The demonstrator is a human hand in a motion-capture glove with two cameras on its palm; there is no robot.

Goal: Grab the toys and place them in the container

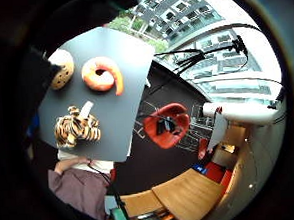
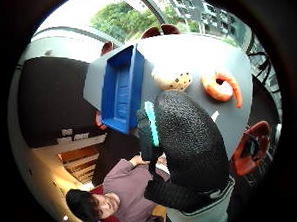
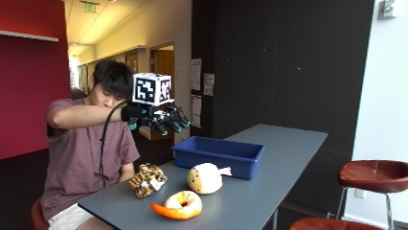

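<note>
The person's bare hand is out of sight in the outside view, tucked somewhere below the grey table (image 3: 267, 191). In the little finger side palm view a bit of it seems to show near the table edge, but it's too small to be sure. The blue container (image 3: 220, 154) can't be seen into from the outside view, and the thumb side palm view only shows part of its floor, which looks bare. That same palm view has a gloved finger blocking the tiger.

Count: three toys, one container. All three toys sit on the table, outside the container. There's a striped tiger plush (image 3: 147, 180) closest to the person, a cream spotted round plush (image 3: 204, 178) just beside the container, and an orange ring-shaped shrimp plush (image 3: 178, 205) near the table's near edge.

The gloved right hand (image 3: 158, 117) hangs in the air well above the table, palm down, fingers loosely curled and apart, holding nothing. Two red stools (image 3: 373, 175) stand off to the side.
</note>
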